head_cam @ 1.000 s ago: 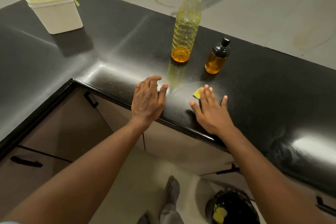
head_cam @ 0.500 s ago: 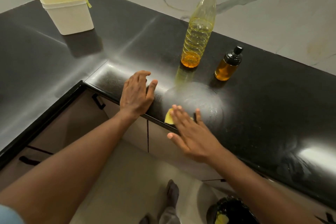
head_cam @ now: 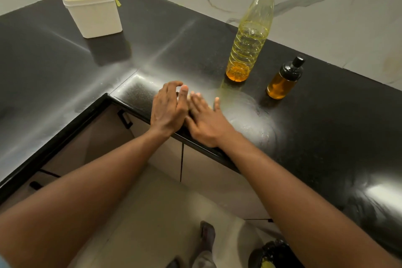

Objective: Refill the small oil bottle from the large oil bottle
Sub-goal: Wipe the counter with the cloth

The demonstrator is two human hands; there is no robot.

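Observation:
The large clear oil bottle (head_cam: 250,35) with a red cap stands upright on the black countertop (head_cam: 326,128), with a little amber oil at its bottom. To its right stands the small bottle (head_cam: 282,83), capped in black and holding amber oil. Both my hands are at the counter's front edge, apart from the bottles. My right hand (head_cam: 206,120) lies flat, pressing a yellow cloth (head_cam: 210,106) of which only a sliver shows. My left hand (head_cam: 167,109) rests beside it, touching it, fingers loosely curled and holding nothing.
A white tub (head_cam: 95,15) lined with a yellow bag stands at the back left of the L-shaped counter. A wiped smear (head_cam: 250,117) shines in front of the bottles. Below are cabinet doors, my foot and a dark bin (head_cam: 274,252) on the floor.
My right hand has slid the yellow cloth left along the counter edge until it meets my left hand. The bottles have not moved; the camera view has shifted.

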